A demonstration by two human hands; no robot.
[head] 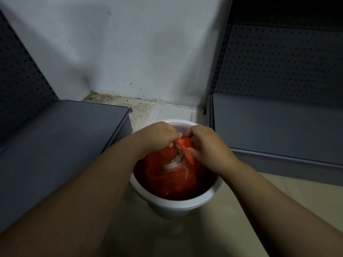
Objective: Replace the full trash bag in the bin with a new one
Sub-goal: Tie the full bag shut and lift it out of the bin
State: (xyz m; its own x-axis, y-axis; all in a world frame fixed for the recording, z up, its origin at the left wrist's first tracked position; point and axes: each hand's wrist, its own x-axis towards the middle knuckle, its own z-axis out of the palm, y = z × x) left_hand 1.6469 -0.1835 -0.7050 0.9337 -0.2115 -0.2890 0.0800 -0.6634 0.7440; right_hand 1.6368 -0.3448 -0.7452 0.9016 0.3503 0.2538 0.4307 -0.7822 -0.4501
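Dim corner, pale scuffed wall (130,52) behind, tiled floor (278,210) below, grey pegboard shelving (61,130) flanking the bin on both sides. White round bin (178,203) stands on the floor between the shelf bases, close to the wall.

Red trash bag (167,175) sits inside the bin, bulging, its body below the rim. Something pale and rounded shows through the thin plastic (a container or lid, cannot say which).

Both hands over the far half of the bin. Left hand (157,136) has its grip closed on gathered red plastic at the bag's neck; right hand (207,145) likewise pinched shut on a twisted red strip that hangs just beside it. Hands nearly touching each other above the bag's top. My read: the two bag ends are drawn together to knot or cinch the mouth so the contents stay in when lifted. Early stage, bag not yet out of the bin.

Hard to make out: fingertips are buried in the plastic, so whether a knot is formed cannot be told. Bin's far rim is partly covered by the hands. No new bag visible anywhere around the bin. Low light muddies the bin's interior.
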